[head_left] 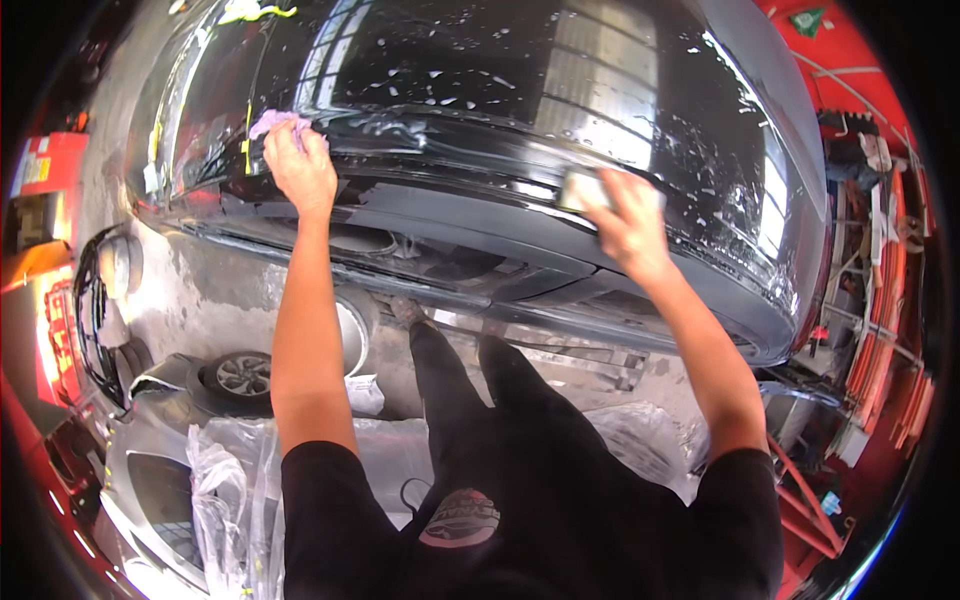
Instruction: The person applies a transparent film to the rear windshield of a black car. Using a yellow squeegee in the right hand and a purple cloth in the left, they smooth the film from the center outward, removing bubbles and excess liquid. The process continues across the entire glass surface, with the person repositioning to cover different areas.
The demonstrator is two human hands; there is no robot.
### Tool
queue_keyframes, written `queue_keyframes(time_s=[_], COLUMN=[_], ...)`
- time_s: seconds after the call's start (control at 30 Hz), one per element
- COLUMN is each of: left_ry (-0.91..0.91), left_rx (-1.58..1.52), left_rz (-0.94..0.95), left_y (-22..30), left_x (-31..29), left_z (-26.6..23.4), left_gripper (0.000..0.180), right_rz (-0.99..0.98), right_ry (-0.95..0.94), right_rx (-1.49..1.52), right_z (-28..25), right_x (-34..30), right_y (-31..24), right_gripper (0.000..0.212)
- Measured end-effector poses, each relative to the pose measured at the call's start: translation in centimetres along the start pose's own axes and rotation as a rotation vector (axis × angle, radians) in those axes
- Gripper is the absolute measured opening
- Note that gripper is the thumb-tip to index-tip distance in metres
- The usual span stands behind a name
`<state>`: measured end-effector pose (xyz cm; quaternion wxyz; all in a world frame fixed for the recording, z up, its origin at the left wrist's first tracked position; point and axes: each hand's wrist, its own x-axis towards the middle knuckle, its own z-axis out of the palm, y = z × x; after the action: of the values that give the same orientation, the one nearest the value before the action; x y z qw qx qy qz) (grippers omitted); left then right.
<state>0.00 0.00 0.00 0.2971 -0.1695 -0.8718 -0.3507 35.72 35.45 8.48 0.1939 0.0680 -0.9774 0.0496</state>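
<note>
The left hand point(301, 172) is clutching purple cloth point(270, 122), the right hand point(632, 222) a blurry block point(576, 192), perhaps sponge, black bodywork point(480, 115) running crosswise beneath both.

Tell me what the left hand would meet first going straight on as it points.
Beyond the purple cloth it holds, the left hand would likely meet the black car; exact contact is unclear from this angle.
</note>
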Motion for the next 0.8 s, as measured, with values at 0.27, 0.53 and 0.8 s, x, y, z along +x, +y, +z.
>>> queue_keyframes(time_s=[0.27,0.53,0.8], left_ry=[-0.025,-0.004,-0.053], left_rx=[-0.053,-0.029,-0.052], left_rz=[0.072,0.018,0.043], left_y=[1.1,0.2,0.8], left_x=[0.0,-0.2,0.1], left_z=[0.1,-0.4,0.2], left_gripper=[0.030,0.028,0.029], right_rz=[-0.016,0.051,0.026], right_ry=[0.089,0.093,0.114], right_rx=[0.072,-0.078,0.060], right_z=[8.5,-1.9,6.3], right_x=[17.1,-1.6,14.7], right_y=[-10.5,3.0,-7.1], right_gripper=[0.062,0.064,0.056])
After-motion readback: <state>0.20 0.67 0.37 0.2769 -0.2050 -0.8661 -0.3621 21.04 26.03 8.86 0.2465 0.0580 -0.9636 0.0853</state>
